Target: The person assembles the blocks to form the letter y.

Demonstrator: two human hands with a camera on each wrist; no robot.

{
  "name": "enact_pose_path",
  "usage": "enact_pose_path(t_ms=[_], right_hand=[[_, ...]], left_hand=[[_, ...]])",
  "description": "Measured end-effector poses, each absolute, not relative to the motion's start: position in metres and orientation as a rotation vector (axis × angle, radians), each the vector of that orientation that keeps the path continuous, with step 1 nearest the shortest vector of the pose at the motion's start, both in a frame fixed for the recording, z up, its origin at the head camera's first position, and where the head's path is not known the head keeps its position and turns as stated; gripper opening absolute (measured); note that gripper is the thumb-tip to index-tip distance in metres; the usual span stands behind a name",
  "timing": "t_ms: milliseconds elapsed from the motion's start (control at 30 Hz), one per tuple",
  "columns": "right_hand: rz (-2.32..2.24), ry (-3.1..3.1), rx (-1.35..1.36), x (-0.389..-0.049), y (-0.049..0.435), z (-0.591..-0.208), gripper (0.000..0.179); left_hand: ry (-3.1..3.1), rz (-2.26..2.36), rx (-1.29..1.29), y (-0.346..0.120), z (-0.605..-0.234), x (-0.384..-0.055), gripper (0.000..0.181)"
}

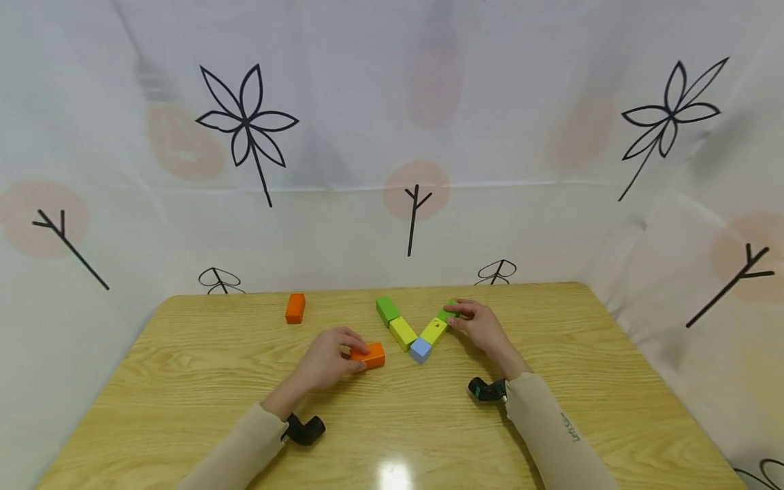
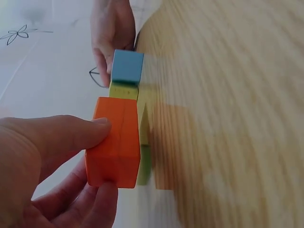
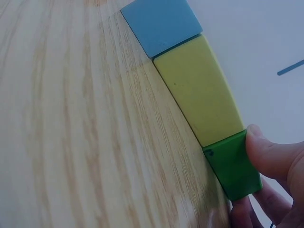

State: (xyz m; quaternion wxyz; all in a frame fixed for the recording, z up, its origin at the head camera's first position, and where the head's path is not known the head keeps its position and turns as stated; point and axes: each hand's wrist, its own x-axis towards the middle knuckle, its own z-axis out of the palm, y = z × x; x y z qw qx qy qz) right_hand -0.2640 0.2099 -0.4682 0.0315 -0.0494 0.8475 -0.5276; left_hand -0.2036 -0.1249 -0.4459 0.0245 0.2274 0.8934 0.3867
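My left hand [image 1: 326, 358] pinches an orange block [image 1: 373, 356] between thumb and fingers, just left of the blue block [image 1: 420, 350]. Whether that orange block touches the table I cannot tell. With thumb and fingertips, my right hand [image 1: 485, 329] holds a green block [image 3: 233, 166], partly hidden by the fingers in the head view. This green block lies end to end with a yellow block [image 3: 199, 90], which meets the blue one. A second yellow block [image 1: 402, 333] and green block [image 1: 387, 311] form the other arm of a V shape, with blue at its point.
Another orange block [image 1: 295, 308] lies alone near the back left of the wooden table [image 1: 245, 361]. Behind the table's far edge hangs a white cloth [image 1: 343, 231] with printed plants. Dark wrist devices sit at both sleeves.
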Motion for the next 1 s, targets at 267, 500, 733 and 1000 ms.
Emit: enact_pose_path(t_ms=[267,500,733,1000], right_hand=[[-1.635,2.601,-0.146,-0.265,0.211,-0.468,0.033],[-1.626,2.610,-0.150,-0.264,0.211,-0.469,0.033],[-1.649,2.597,-0.148,-0.264,0.211,-0.470,0.033],[-1.652,2.595,-0.150,-0.265,0.211,-0.471,0.032]], left_hand=[[2.728,1.232,0.717,-0.110,-0.447,-0.197,0.014],[2.759,1.209,0.765,-0.097,-0.450,-0.194,0.013],[2.768,1.188,0.780,-0.085,-0.448,-0.194,0.012],[2.808,1.180,0.743,-0.071,-0.454,-0.193,0.015]])
